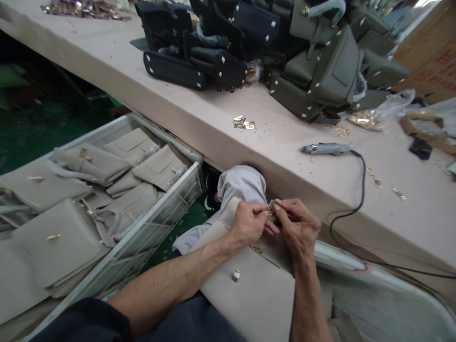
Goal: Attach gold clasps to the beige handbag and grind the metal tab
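Note:
A beige handbag lies across my lap, with a gold fitting on it and a small white-wrapped piece on its lower panel. Above the bag's far part, my left hand and my right hand meet. Between their fingertips is a small gold metal clasp piece, pinched from both sides. Both hands are closed, and the fingers cover part of the piece.
Left of me a plastic crate holds several beige bags. On the table are gold fittings, a corded electric screwdriver, black bags and olive bags. Another pale bin stands at my right.

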`<move>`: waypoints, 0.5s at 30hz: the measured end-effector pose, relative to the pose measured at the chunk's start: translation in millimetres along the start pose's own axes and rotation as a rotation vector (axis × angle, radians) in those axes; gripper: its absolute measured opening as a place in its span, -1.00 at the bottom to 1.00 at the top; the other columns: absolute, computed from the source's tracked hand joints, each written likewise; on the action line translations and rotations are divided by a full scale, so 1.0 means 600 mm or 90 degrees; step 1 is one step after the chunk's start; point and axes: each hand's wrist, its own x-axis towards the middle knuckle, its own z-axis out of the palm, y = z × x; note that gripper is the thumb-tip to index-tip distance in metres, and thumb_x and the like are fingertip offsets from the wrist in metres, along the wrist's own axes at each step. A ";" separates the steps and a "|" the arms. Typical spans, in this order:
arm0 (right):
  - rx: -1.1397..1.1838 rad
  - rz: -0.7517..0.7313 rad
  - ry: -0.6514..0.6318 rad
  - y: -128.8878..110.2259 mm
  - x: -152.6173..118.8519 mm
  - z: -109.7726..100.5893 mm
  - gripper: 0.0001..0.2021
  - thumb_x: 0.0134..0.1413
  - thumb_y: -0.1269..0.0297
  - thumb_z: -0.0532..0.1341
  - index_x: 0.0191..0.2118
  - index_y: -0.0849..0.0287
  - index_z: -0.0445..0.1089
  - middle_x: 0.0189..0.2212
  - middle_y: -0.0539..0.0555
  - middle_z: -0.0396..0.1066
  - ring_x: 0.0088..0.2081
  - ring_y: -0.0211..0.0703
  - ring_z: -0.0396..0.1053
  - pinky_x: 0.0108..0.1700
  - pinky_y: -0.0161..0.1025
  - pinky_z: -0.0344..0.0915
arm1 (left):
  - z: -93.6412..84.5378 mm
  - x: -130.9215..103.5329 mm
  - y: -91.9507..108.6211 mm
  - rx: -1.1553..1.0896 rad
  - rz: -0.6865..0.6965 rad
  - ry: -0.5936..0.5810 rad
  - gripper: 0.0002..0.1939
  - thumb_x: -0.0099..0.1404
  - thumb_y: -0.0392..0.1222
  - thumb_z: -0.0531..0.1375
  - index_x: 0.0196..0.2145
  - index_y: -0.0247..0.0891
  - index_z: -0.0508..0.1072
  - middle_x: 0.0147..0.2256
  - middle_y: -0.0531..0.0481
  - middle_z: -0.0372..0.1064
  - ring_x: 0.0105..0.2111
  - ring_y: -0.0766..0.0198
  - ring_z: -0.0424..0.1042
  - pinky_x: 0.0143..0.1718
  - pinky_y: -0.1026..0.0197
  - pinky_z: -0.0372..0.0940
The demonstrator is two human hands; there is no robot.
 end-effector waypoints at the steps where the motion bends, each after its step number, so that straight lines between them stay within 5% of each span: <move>1: 0.004 -0.002 -0.003 0.000 0.000 0.000 -0.91 0.26 0.30 0.40 -0.15 0.12 0.66 -0.27 0.07 0.47 -0.42 -0.21 0.43 -0.44 -0.30 0.37 | 0.000 0.000 0.000 0.003 0.002 -0.001 -0.66 0.34 -0.31 0.19 -0.03 -0.50 0.65 -0.54 -0.10 0.56 -0.54 0.19 0.61 -0.53 0.34 0.51; 10: 0.058 0.017 -0.021 0.005 0.002 -0.002 -0.94 0.24 0.30 0.42 -0.19 0.12 0.65 -0.27 0.06 0.46 -0.43 -0.23 0.42 -0.44 -0.33 0.35 | 0.000 -0.001 0.001 0.035 0.022 0.015 -0.69 0.32 -0.29 0.19 -0.12 -0.46 0.68 -0.59 -0.05 0.51 -0.63 0.24 0.53 -0.59 0.35 0.45; 15: 0.168 0.177 -0.213 0.020 0.029 -0.044 -0.75 0.17 0.18 0.50 -0.07 0.14 0.64 -0.26 0.11 0.51 -0.35 -0.14 0.46 -0.29 -0.25 0.42 | -0.003 0.002 0.023 -0.005 -0.010 0.003 -0.77 0.20 -0.27 0.25 -0.30 -0.46 0.68 -0.55 -0.08 0.52 -0.67 0.32 0.45 -0.63 0.37 0.40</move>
